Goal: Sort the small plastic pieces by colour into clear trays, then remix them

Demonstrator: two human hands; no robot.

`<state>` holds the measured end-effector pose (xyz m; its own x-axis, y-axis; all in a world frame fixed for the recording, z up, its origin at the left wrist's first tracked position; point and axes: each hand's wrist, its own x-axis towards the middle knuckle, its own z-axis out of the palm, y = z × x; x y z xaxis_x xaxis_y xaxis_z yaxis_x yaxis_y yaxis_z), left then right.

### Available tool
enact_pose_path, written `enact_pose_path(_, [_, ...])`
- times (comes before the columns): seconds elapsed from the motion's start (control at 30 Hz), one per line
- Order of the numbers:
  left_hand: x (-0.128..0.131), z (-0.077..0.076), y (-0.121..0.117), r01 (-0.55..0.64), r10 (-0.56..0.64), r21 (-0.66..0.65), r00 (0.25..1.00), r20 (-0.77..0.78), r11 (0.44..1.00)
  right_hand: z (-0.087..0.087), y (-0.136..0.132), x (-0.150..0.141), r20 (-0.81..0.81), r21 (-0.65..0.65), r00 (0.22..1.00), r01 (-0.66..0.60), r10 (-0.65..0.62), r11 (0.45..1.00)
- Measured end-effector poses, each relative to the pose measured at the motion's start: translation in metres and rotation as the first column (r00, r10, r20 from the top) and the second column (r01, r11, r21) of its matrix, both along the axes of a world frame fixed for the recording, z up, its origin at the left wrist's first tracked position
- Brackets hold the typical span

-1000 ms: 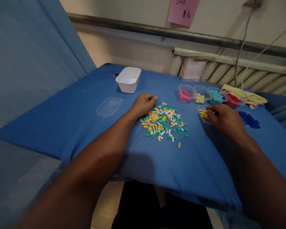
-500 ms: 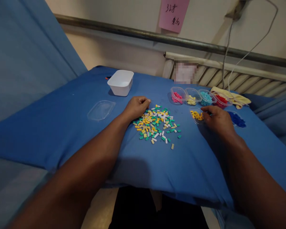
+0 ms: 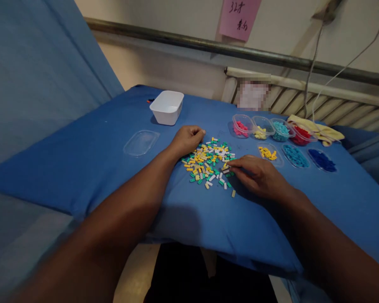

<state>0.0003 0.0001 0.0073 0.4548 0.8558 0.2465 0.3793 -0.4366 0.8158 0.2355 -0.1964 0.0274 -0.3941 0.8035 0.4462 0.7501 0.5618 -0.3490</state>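
A loose pile of small oblong plastic pieces [image 3: 208,160] in yellow, orange, green, white and beige lies on the blue cloth. My left hand [image 3: 188,139] rests at the pile's upper left edge with its fingers curled in; whether anything is inside them is hidden. At the pile's right edge is my right hand [image 3: 260,174], thumb and index fingertips close together among the pieces. What sits between those tips is too small to make out. Behind this hand, a shallow clear tray [image 3: 281,162] holds yellow-orange pieces [image 3: 268,153].
Clear tubs with pink [image 3: 241,128], pale yellow [image 3: 260,132], light blue [image 3: 280,131] and red pieces [image 3: 301,135] line the back right. Shallow trays hold teal [image 3: 295,156] and dark blue pieces [image 3: 322,160]. Left stand a white tub [image 3: 167,107] and clear lid [image 3: 141,143]. A yellow cloth [image 3: 330,131] lies far right.
My right hand has moved left from the tray of yellow-orange pieces to the pile, uncovering the teal tray. My left hand stays by the pile. The whole view has shifted slightly.
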Motion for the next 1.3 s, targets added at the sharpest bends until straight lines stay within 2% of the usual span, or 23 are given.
enact_pose_path(0.1, [0.000, 0.000, 0.000, 0.003, -0.003, 0.003, 1.000, -0.001, 1.000, -0.005, 0.004, 0.006, -0.033, 0.053, 0.997, 0.073, -0.071, 0.996])
enact_pose_path(0.33, [0.001, 0.000, 0.001, -0.014, 0.014, -0.014, 1.000, 0.000, 1.000, -0.018, 0.023, -0.003, 0.077, -0.007, 0.997, -0.010, 0.010, 1.000])
enact_pose_path(0.47, [0.001, -0.001, 0.001, 0.000, 0.000, -0.009, 1.000, -0.004, 1.000, -0.017, 0.024, -0.003, 0.114, -0.028, 0.993, 0.024, -0.020, 0.999])
enact_pose_path(0.7, [0.002, 0.000, -0.001, -0.001, 0.001, 0.003, 1.000, 0.001, 1.000, -0.005, 0.015, -0.008, 0.107, -0.024, 0.993, 0.050, -0.047, 0.998])
enact_pose_path(0.9, [0.002, -0.003, 0.000, 0.022, -0.022, -0.004, 1.000, 0.003, 1.000, 0.003, 0.026, 0.001, 0.247, -0.168, 0.969, 0.018, 0.025, 0.986])
enact_pose_path(1.13, [0.002, 0.000, -0.002, 0.021, -0.020, 0.023, 1.000, -0.014, 1.000, 0.018, 0.033, -0.004, 0.363, -0.167, 0.930, 0.001, 0.060, 0.986])
enact_pose_path(1.3, [0.002, 0.001, -0.003, 0.029, -0.028, 0.032, 0.999, -0.027, 0.999, 0.030, 0.033, -0.032, 0.238, -0.184, 0.964, -0.070, 0.114, 0.980])
